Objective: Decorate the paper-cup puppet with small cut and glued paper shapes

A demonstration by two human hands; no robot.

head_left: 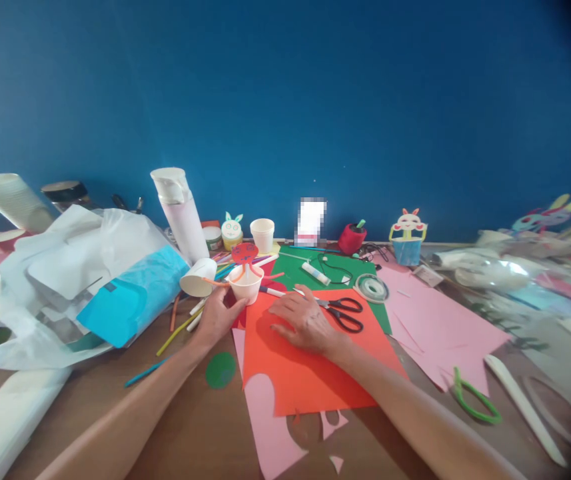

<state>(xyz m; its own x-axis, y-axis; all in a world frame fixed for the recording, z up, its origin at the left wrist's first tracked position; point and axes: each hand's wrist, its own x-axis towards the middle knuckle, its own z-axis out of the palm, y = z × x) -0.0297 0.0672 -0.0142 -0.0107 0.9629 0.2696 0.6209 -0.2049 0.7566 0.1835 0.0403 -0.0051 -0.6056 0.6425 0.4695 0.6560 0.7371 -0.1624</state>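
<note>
A white paper cup point(246, 285) with a red paper face point(244, 252) above it and orange pipe-cleaner arms is held at its base by my left hand point(219, 315), thumb and fingers round it. My right hand point(305, 321) lies palm down with fingers spread on an orange paper sheet point(325, 383). Black-handled scissors point(346, 315) rest just right of the right hand. A white pen lies between the two hands. Another white cup point(198, 277) lies on its side, left of the held cup.
Left are a plastic bag of paper point(80, 273), a tall white bottle point(182, 220) and stacked cups point(10, 200). Pink sheets point(435, 320), tape point(372, 289), a glue tube point(316, 273), a blue cup with a rabbit face point(407, 251) and a green pipe cleaner point(475, 407) are rightward.
</note>
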